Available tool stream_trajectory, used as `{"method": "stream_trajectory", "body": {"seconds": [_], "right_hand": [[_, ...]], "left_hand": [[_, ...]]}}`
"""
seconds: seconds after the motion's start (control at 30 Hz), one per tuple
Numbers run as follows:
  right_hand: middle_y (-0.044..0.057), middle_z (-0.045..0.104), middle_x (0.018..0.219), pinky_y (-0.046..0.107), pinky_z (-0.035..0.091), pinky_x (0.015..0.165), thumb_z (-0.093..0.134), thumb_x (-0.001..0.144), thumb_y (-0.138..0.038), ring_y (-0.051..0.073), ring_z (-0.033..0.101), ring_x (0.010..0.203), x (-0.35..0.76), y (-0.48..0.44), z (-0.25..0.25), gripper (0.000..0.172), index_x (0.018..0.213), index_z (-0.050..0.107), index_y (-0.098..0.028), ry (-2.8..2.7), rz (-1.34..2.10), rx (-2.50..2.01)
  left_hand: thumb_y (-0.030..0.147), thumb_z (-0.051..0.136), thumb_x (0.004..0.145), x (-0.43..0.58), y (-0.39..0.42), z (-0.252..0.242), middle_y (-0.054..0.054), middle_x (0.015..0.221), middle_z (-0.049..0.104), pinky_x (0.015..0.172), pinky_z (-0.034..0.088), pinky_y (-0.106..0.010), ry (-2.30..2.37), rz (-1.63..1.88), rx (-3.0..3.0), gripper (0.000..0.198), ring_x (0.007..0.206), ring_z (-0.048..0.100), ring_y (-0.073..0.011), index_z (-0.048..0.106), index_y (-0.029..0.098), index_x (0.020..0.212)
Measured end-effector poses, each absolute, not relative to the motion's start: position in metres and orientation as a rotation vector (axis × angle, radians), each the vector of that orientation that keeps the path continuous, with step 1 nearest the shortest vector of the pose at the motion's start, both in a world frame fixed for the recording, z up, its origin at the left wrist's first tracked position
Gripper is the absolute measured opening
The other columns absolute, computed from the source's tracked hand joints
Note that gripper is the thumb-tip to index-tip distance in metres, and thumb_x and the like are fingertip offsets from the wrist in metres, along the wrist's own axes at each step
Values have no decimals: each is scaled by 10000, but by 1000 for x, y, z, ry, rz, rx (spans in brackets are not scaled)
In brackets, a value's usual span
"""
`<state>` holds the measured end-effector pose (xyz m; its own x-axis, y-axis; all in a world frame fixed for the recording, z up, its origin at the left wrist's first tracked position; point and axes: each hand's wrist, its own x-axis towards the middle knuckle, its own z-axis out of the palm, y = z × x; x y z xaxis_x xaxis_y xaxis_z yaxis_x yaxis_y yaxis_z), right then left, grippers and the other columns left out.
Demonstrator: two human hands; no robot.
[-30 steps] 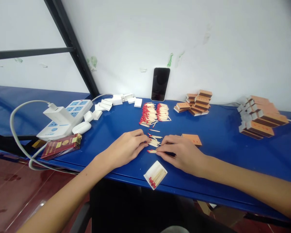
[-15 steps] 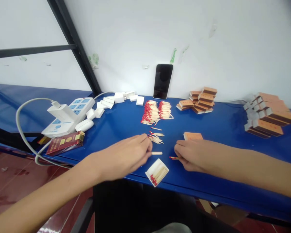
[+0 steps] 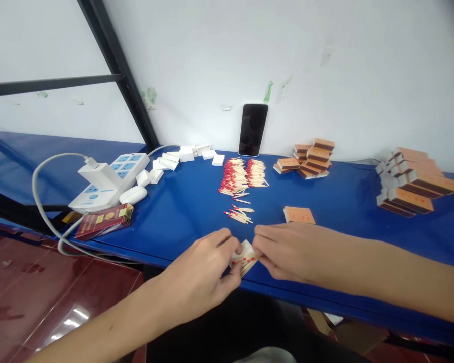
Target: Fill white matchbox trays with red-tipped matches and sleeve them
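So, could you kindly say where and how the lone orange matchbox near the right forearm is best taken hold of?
I'd pinch the matchbox by its short left and right ends, from above: it lies flat, and the right forearm crowds its near side.

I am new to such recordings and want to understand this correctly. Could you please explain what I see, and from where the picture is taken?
There is no machine here: these are a person's bare left hand and right hand. One camera, worn on the head, looks forward and down. Both hands are at a small white tray with red-tipped matches in it; what exactly the fingertips pinch is hidden. On the blue table lie match piles, white boxes, orange matchboxes, a power strip and a red packet. A phone leans against the wall.
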<state>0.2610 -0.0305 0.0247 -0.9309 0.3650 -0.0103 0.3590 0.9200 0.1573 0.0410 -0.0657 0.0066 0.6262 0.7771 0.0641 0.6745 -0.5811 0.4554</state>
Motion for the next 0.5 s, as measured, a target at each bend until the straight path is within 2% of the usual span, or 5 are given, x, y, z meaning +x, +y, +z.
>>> {"method": "stream_trajectory", "body": {"seconds": [0.17, 0.33, 0.5], "right_hand": [[31, 603, 699, 318, 313, 480, 566, 814, 6, 174, 538, 608, 235, -30, 36, 216, 749, 625, -191, 2909, 209, 449], [31, 625, 761, 287, 386, 526, 590, 816, -12, 148, 539, 608, 233, -33, 21, 177, 886, 657, -159, 2981, 22, 492], [40, 632, 791, 281, 430, 612, 571, 891, -67, 159, 577, 714, 242, -41, 9, 135, 879, 673, -154, 3124, -111, 642]], "left_hand": [[217, 601, 819, 40, -63, 4, -36, 817, 615, 731, 516, -333, 1107, 487, 2448, 61, 765, 609, -192, 631, 166, 830], [179, 632, 841, 35, -66, -5, -3, 891, 681, 751, 509, -282, 1070, 651, 2312, 32, 813, 645, -154, 624, 194, 867], [201, 658, 854, 31, -70, -11, 28, 916, 686, 722, 500, -263, 1075, 741, 2199, 118, 784, 637, -128, 582, 219, 942]]}}
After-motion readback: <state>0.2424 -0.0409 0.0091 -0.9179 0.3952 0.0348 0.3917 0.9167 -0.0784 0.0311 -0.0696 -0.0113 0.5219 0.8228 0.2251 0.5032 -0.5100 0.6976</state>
